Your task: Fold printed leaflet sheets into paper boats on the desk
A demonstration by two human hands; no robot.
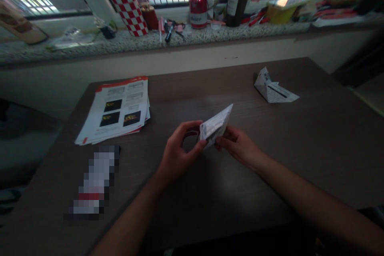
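A folded piece of printed paper [216, 123] is held up a little above the middle of the dark table [186, 96]. It has a pointed tip at the upper right and an opening along its lower side. My left hand [183, 144] pinches its left end, thumb in front and fingers behind. On the lower right side, my right hand [237, 142] grips the paper between thumb and fingers. Some of the right fingertips are hidden behind it. Another folded paper figure [274, 88], with a raised peak and a flat tail, rests on the table at the far right.
Printed sheets [120, 108] lie stacked at the table's left, with a pixelated, phone-shaped object [94, 182] nearer me. Along the granite windowsill [120, 46] stand a red can [198, 10], a dark container [238, 0], a checkered box [129, 12] and other small items.
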